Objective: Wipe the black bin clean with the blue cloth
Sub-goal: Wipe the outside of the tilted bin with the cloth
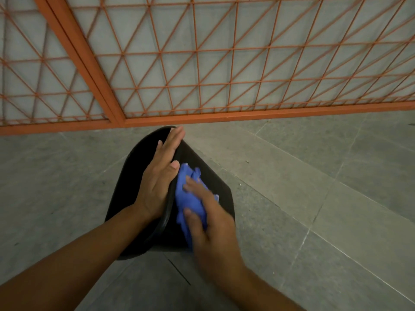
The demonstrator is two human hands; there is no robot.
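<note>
Black bin [208,187] lying tipped on the floor [314,198], beneath both hands. Blue cloth [190,198] bunched against the bin's side, just right of the left hand [159,178] and under the right hand [208,223]. Grey tiled floor; orange metal grille [202,63] behind. Left hand flat, fingers straight, pressing on the bin's rim. Right hand curled round the cloth, pressing it to the bin.

Orange metal grille [202,63] closed off the far side just behind the black bin [125,187]. Grey tiled floor [314,187] lay open to either side.
</note>
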